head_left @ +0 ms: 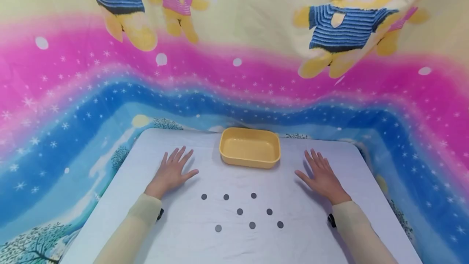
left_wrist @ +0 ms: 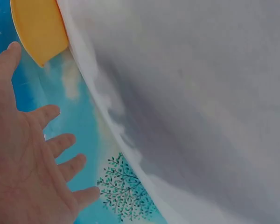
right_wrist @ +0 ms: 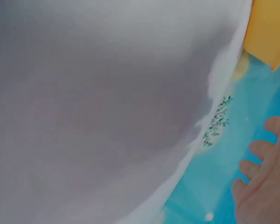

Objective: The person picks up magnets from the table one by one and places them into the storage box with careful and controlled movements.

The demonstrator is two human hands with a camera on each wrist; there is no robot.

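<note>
Both hands are spread over the white table with nothing in them. My left hand is left of the yellow tub, its fingers straight and apart; in the left wrist view its palm shows bare. On the other side, my right hand has its fingers extended too, thumb toward the middle. Between and nearer than the hands lie several dark grey discs, among them a back-left disc, a back-right disc and a front-right disc. The yellow rectangular tub stands behind them with no contents showing.
The white tabletop has rounded far corners. A patterned cloth with bears and snowflakes hangs behind and around its sides. A dark wrist device sits at the right cuff, and a similar one at the left cuff.
</note>
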